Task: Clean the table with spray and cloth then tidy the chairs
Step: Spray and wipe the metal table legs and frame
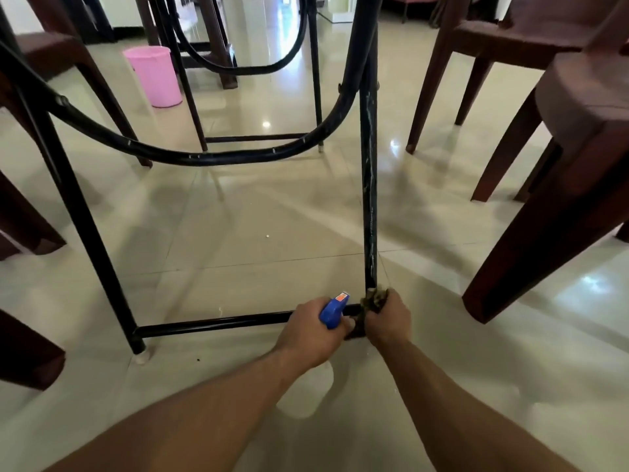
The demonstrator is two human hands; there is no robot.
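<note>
Now, dark cloth (374,298) at scuffed blk leg (369,199); blue-topped spray (333,310) beside.

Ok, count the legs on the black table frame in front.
4: near left leg; near right leg, cloth at its foot; far left leg; far right leg. None seems hidden.

Bright daylight glares off the glossy floor (238,233) from the far end. Edges bow with wide-angle distortion; detail is soft.
</note>
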